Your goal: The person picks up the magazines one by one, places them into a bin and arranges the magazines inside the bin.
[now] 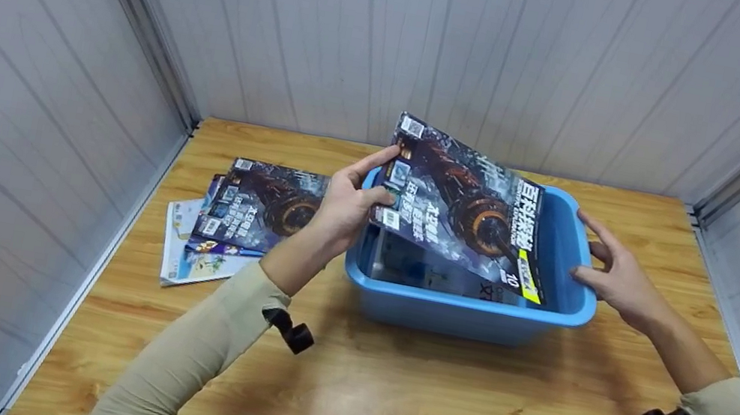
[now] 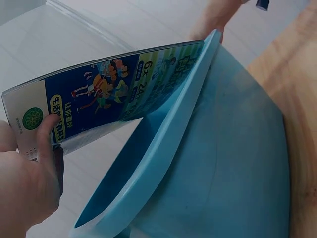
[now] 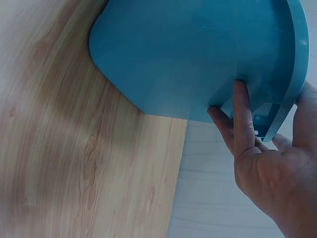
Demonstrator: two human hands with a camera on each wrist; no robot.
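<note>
- Holding a magazine (image 1: 465,205) tilted over the blue bin (image 1: 549,311): the left hand (image 1: 343,207) pinches its left edge, thumb on the cover and fingers (image 2: 47,134) curled round the back.
- The magazine's far end, away from those fingers, dips below the bin's right rim; the pinched end is raised above the left rim, so it is judged partly in, not yet released.
- Right hand (image 1: 620,278) rests on the bin's right rim, fingers (image 3: 242,111) straight and slightly spread against the outer wall, thumb over the lip.
- Another magazine appears to lie flat in the bin beneath the held one; detail unclear.
- A stack of magazines (image 1: 239,215) lies on the wooden table (image 1: 426,407), left of the left hand's knuckles: judged still to go.
</note>
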